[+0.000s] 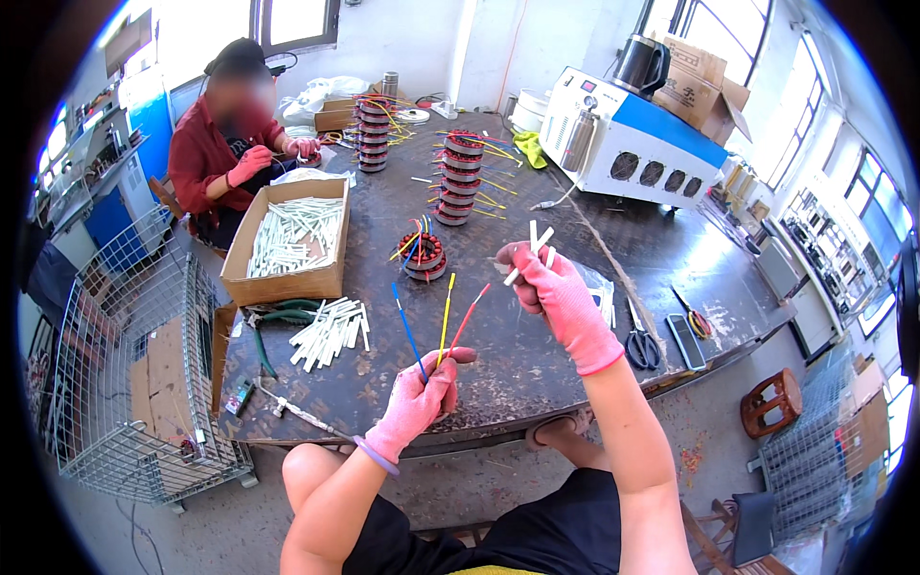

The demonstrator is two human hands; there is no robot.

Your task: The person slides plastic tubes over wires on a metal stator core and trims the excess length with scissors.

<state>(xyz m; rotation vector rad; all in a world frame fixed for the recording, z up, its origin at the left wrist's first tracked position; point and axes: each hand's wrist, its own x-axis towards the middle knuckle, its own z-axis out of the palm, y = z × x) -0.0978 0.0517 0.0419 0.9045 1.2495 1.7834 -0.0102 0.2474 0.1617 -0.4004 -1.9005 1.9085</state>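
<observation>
Coloured wires (447, 311) in left hand (414, 407), white tubes (543, 239) in right hand (563, 305) — wound coil (423, 270) beyond, scissors (641, 348) rightward.

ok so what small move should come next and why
Perhaps bring a white piece toward the yellow wire: the right hand pinches several, while the left hand holds that wire, a blue wire and a red wire, tips up.

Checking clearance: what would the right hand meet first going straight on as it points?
Probably the nearer tall stack of wound rings, ahead and left of the right hand; depth is unclear, so it might pass over.
</observation>
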